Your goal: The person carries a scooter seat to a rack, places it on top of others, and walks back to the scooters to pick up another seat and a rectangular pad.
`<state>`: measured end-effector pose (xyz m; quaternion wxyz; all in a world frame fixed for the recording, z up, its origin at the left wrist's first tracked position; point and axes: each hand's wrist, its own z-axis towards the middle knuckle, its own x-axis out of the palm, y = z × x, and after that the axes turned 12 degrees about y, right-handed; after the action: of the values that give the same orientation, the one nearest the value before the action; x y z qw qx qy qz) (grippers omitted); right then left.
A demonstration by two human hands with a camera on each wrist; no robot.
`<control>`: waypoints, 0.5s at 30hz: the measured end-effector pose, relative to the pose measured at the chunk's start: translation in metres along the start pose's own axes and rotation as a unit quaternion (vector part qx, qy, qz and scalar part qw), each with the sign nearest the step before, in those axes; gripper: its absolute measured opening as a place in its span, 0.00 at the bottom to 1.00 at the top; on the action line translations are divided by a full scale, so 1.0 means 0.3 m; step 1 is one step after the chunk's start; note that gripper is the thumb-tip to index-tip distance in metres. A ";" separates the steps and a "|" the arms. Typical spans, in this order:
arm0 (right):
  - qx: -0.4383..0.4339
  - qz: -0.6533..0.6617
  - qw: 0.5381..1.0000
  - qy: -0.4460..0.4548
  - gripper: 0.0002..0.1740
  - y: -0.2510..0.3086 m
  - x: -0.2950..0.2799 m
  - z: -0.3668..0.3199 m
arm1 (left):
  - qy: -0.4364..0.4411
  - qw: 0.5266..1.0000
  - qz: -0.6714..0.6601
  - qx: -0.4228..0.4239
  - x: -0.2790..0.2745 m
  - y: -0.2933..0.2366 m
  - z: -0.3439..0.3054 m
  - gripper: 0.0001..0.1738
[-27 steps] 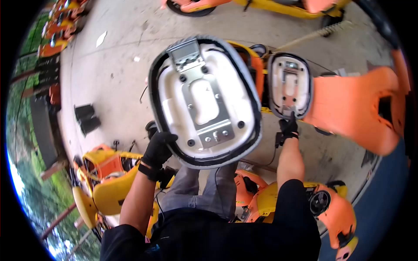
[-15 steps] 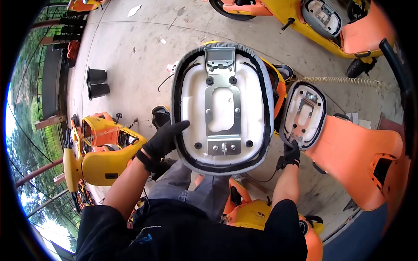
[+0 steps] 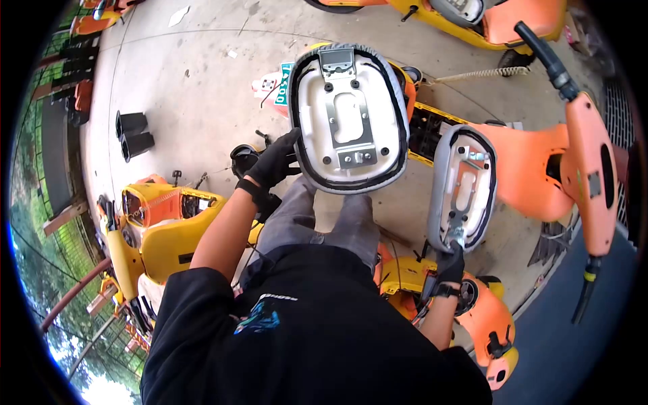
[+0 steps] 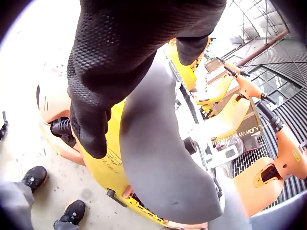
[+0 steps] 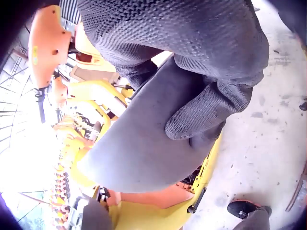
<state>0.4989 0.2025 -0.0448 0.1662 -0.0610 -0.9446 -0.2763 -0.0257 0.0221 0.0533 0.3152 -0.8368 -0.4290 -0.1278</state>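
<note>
Since a sec ago, R seat pad [image 3: 448, 185] has come in nearer the body & turned partly edge-on; L seat pad [image 3: 374, 115] still shows its white underside & metal bracket [image 3: 356, 158] nearly face-on. Means both pads are off any mount, prob. easy to compare or turn.

L hand [image 3: 272, 162] grips L seat pad by its left rim, fingers curled over the grey cover. R hand [image 3: 450, 264] pinches R seat pad at its bottom end, fingers one side, thumb the other. Pads well apart, both held up over the concrete floor [image 3: 189, 88].

Open bay [image 3: 425, 125] of a yellow frame shows btwn them. Orange panel [image 3: 533, 172] & handlebar [image 3: 590, 169] sit to the right, prob. tight for R seat pad if swung out. Coiled cord [image 3: 482, 75] runs beyond the bay; poss. snag. Black bins [image 3: 131, 123] lie twd floor's left edge; yellow scooter [image 3: 175, 236] nr L arm.
</note>
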 end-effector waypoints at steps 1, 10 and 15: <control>0.016 0.016 1.000 -0.009 0.13 0.008 0.031 -0.082 | -0.006 1.000 0.003 -0.007 -0.024 0.006 -0.003 0.27; -0.274 -0.475 0.836 -0.024 0.10 -0.073 0.459 -0.456 | -0.103 0.885 0.382 0.244 -0.060 -0.141 -0.014 0.33; -0.126 -0.014 0.992 0.027 0.12 0.005 0.709 -0.488 | -0.010 0.489 0.728 0.481 0.327 -0.242 -0.294 0.36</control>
<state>0.3408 0.1292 0.1460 0.1789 -0.0604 -0.8983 -0.3968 -0.0197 0.0600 0.1989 0.6449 -0.5711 0.3351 0.3816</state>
